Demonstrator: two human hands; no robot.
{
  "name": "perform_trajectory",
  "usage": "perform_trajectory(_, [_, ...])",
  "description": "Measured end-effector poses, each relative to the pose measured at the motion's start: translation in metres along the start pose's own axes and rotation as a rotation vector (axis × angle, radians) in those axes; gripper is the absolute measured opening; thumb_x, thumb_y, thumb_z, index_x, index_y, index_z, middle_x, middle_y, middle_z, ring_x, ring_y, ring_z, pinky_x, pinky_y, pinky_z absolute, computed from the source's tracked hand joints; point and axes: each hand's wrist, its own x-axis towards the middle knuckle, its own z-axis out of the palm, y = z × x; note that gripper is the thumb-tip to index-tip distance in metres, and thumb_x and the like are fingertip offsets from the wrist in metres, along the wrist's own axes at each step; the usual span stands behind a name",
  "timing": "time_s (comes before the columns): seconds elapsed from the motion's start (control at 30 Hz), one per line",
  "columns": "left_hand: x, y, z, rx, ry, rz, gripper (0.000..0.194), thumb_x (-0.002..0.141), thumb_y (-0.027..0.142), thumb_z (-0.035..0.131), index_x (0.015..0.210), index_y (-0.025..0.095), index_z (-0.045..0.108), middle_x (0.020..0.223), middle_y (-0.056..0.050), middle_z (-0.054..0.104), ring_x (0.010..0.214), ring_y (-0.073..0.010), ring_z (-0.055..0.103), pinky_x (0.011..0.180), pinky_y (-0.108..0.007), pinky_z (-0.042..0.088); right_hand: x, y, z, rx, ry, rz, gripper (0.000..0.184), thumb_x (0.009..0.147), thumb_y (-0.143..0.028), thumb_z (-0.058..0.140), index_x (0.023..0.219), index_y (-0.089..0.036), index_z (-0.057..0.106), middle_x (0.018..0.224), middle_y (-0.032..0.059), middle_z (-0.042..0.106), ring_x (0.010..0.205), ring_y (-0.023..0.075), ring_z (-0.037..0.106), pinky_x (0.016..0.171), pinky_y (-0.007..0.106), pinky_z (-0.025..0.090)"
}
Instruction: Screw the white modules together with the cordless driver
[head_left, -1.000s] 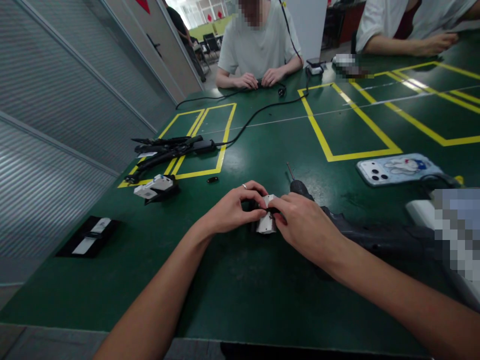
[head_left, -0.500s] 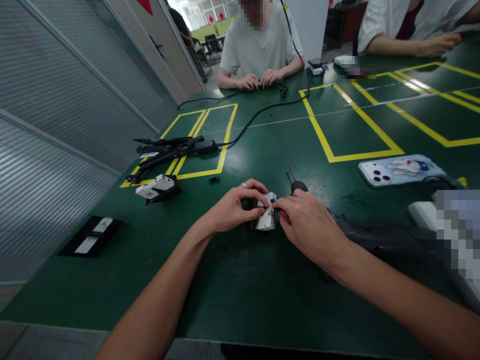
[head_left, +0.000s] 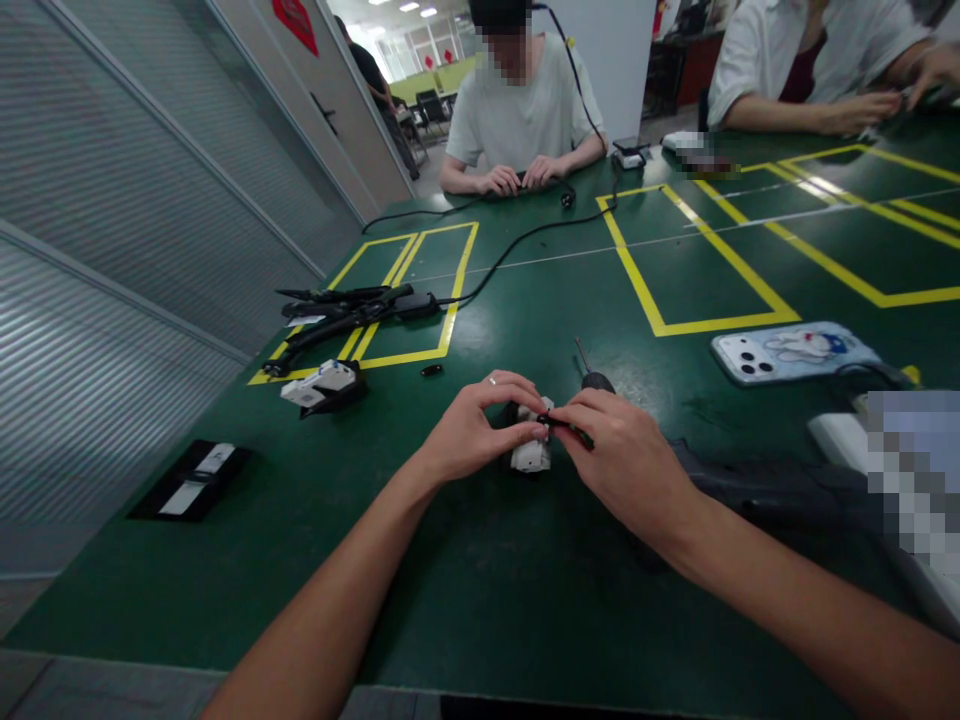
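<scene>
A small white device with black parts (head_left: 532, 458) sits on the green table beneath my fingers. My right hand (head_left: 619, 440) pinches a small thin black piece (head_left: 571, 432) between thumb and fingers, just above the white device. Thumb and fingertips of my left hand (head_left: 487, 425) close on the other end of that black piece, over the device; the fingers partly hide both. Just beyond my right hand lies a screwdriver (head_left: 597, 381), its metal shaft pointing away. A long dark object (head_left: 772, 485) lies under my right forearm, partly covered.
To the left are another white device (head_left: 321, 384) on a black base, a black sheet with white strips (head_left: 199, 482), a small black piece (head_left: 432, 370) and black folded gear (head_left: 341, 318) with a cable. A phone (head_left: 795, 353) lies right. Two people sit across the table (head_left: 540, 300).
The thin black piece now shows between my two hands, above the white device. My fingertips have come closer together. The view has tilted slightly upward.
</scene>
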Motion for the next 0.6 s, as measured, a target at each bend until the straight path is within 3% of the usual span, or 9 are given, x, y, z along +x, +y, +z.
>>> perform_trajectory(0.37, [-0.0005, 0.0051, -0.0009, 0.001, 0.043, -0.005, 0.010, 0.076, 0.026, 0.071, 0.085, 0.022, 0.072, 0.086, -0.005, 0.071, 0.103, -0.0219, 0.058, 0.093, -0.042, 0.046, -0.0023, -0.0019, -0.0044, 0.157, 0.124, -0.034, 0.017, 0.084, 0.009, 0.069, 0.095, -0.004, 0.067, 0.096, 0.0052, 0.053, 0.088, 0.0179, 0.049, 0.081, 0.030, 0.041])
perform_trajectory(0.6, [-0.0014, 0.0071, -0.0013, -0.040, 0.067, -0.030, 0.011, 0.074, 0.026, 0.073, 0.084, 0.020, 0.071, 0.088, -0.006, 0.069, 0.100, -0.0210, 0.059, 0.091, -0.039, 0.047, -0.0020, -0.0013, -0.0052, 0.207, 0.099, -0.085, 0.020, 0.089, 0.010, 0.059, 0.101, -0.004, 0.066, 0.100, 0.0064, 0.052, 0.092, 0.0179, 0.049, 0.084, 0.030, 0.040])
